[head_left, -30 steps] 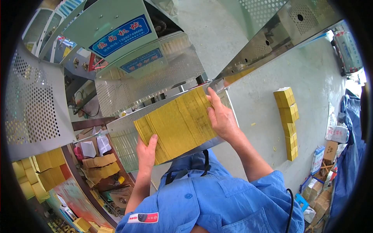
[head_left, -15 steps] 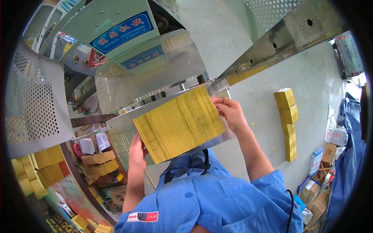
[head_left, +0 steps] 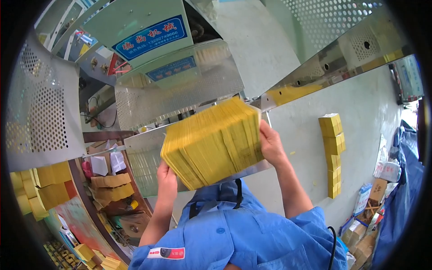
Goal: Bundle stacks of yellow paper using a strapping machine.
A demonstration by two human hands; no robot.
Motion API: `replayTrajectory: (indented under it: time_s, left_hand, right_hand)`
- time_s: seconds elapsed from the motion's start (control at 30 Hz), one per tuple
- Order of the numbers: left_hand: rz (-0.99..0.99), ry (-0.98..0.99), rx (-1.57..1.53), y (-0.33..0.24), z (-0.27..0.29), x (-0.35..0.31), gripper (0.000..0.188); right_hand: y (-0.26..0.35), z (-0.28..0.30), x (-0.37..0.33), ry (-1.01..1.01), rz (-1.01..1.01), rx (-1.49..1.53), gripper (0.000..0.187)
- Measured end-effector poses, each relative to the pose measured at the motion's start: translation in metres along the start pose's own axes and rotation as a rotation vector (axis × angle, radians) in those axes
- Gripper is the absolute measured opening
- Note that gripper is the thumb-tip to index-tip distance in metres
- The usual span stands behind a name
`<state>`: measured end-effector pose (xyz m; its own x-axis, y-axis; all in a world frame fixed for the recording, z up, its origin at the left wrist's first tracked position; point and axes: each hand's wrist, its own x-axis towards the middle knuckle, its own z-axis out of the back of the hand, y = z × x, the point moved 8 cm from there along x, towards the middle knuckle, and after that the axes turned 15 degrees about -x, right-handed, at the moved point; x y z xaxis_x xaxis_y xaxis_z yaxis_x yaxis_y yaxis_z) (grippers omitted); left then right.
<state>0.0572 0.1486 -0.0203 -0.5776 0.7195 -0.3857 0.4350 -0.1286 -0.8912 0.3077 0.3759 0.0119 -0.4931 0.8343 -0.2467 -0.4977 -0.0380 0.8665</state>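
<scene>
A thick stack of yellow paper sheets point(head_left: 211, 146) is gripped at its two ends between my hands, above the metal table of a machine point(head_left: 146, 155). It is tilted, so its top edges and its near side both show. My left hand point(head_left: 167, 180) is closed on the lower left end, its fingers partly hidden by the stack. My right hand point(head_left: 271, 145) holds the right end, with the fingertips out of sight behind the sheets. Just beyond the stack stands a shiny perforated metal guard point(head_left: 180, 87).
A pale green machine housing point(head_left: 101, 29) with a blue sign rises at the far left. A steel beam point(head_left: 335, 60) slants off to the right. Yellow paper bundles point(head_left: 333, 155) stand in a row on the right-hand floor. Cardboard boxes point(head_left: 366, 247) and a blue tarp point(head_left: 398, 193) line the right edge.
The stack has tipped in my hands, so its upper side shows along with the near side. My right hand has shifted slightly downward along its end. The whole view has shifted a little.
</scene>
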Motion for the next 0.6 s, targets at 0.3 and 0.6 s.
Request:
replayTrajectory:
  time_s: [0.3,0.6]
  left_hand:
    - [-0.187,0.075,0.033,0.016,-0.012,-0.028,0.041]
    - [-0.239,0.099,-0.132,-0.007,-0.019,-0.011,0.055]
  right_hand:
    - [-0.041,-0.020,-0.007,0.000,0.007,0.871,0.015]
    - [-0.028,-0.013,-0.003,-0.071,0.048,0.783,0.029]
